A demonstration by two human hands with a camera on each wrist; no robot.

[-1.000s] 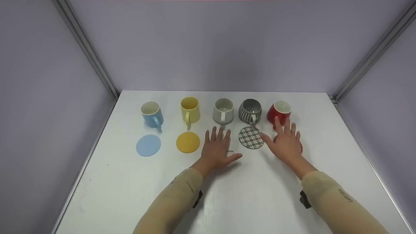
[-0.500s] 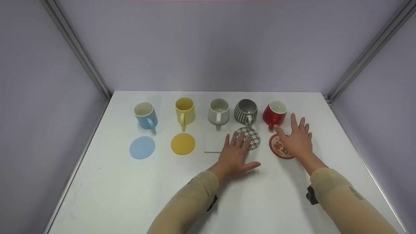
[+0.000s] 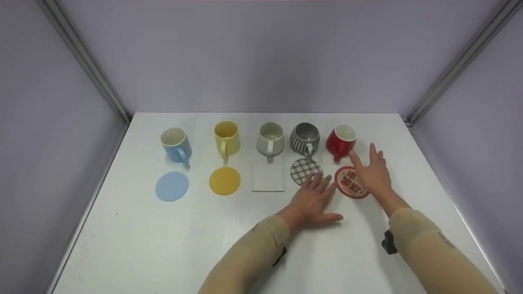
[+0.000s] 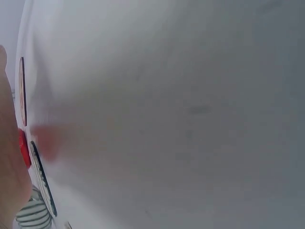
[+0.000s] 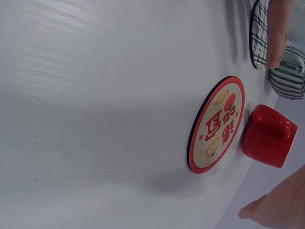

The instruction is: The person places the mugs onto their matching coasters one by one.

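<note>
My left hand [image 3: 312,204] is spread flat, its fingertips over the near edge of a round checked coaster [image 3: 304,168]. Whether they touch it, I cannot tell. To the right, my right hand [image 3: 372,175] reaches forward with straight fingers, holding nothing. It covers the right edge of a round red-rimmed coaster [image 3: 350,182] with printed characters, which shows whole in the right wrist view. A red mug [image 3: 341,143] stands just behind that coaster, near the right thumb but apart from it. Behind the checked coaster is a striped grey mug [image 3: 305,139].
Further left stand a white mug [image 3: 270,139], a yellow mug [image 3: 227,139] and a blue mug [image 3: 176,145]. Before them lie a square white coaster [image 3: 268,178], a yellow coaster [image 3: 224,181] and a blue coaster [image 3: 172,186]. Walls enclose the white table [image 3: 163,245].
My left hand has slid right from the white square coaster, uncovering it, to the checked one. My right hand has shifted rightward, showing more of the red-rimmed coaster. The view has also shifted.
</note>
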